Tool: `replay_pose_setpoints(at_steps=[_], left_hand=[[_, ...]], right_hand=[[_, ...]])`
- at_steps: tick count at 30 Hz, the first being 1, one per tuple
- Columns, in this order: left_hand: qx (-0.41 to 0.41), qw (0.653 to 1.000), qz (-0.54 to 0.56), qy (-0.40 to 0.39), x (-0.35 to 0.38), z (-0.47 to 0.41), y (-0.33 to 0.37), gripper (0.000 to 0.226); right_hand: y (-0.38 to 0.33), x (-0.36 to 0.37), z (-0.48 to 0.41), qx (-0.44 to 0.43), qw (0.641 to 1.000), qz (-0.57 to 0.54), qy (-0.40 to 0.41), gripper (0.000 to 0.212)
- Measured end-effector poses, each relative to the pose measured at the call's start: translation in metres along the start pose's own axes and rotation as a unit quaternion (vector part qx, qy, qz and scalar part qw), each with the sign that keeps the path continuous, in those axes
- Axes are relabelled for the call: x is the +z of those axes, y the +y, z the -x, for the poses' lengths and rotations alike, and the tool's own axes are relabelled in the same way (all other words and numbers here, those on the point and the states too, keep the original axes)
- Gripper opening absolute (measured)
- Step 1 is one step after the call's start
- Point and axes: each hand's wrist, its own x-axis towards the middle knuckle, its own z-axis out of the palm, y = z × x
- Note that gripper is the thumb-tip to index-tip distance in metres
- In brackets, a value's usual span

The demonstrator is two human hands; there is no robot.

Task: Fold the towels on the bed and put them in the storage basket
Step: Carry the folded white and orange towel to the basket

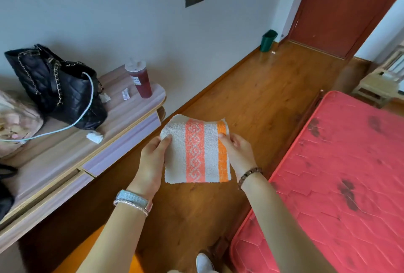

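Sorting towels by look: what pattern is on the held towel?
The towel is white with a patterned coral stripe and an orange stripe; head view.

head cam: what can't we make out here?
No storage basket in head view.
Back of towel, layer count: hidden by its front face.
Fingers of left hand, right hand: behind towel.
Rest of mattress: cut by right, bottom edges; other towels unseen.

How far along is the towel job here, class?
Done: the towel is folded into a small square. In hand: the left hand and right hand pinch its side edges above the floor, beside the bed. Left: putting it in the basket, which is not in view.
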Motion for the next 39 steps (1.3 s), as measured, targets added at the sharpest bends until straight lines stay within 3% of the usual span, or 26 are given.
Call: replay_pose_setpoints(at_steps=[7, 11, 15, 19, 26, 32, 39], left_hand=[[-0.036, 0.998, 0.018, -0.054, 0.022, -0.067, 0.028, 0.022], [-0.036, 0.994, -0.009, -0.103, 0.037, -0.119, 0.045, 0.023], [-0.021, 0.988, -0.065, -0.14, 0.058, -0.173, 0.065, 0.039], [-0.007, 0.979, -0.079, -0.19, 0.079, -0.217, 0.086, 0.016], [0.015, 0.962, -0.123, -0.242, 0.117, -0.278, 0.108, 0.017], [0.039, 0.945, -0.166, -0.28, 0.162, -0.313, 0.122, 0.033], [0.041, 0.938, -0.154, -0.308, 0.239, -0.353, 0.134, 0.026]], right_hand=[[-0.017, -0.007, -0.047, -0.014, 1.0, -0.013, 0.025, 0.024], [-0.024, -0.007, -0.077, -0.03, 0.997, -0.035, 0.06, 0.025], [-0.033, -0.004, -0.108, -0.027, 0.99, -0.06, 0.126, 0.023], [-0.046, -0.002, -0.141, -0.023, 0.98, -0.077, 0.184, 0.023], [-0.056, -0.008, -0.184, -0.023, 0.96, -0.106, 0.259, 0.02], [-0.066, -0.035, -0.219, -0.019, 0.947, -0.125, 0.296, 0.021], [-0.079, -0.092, -0.273, -0.032, 0.938, -0.127, 0.32, 0.019]])
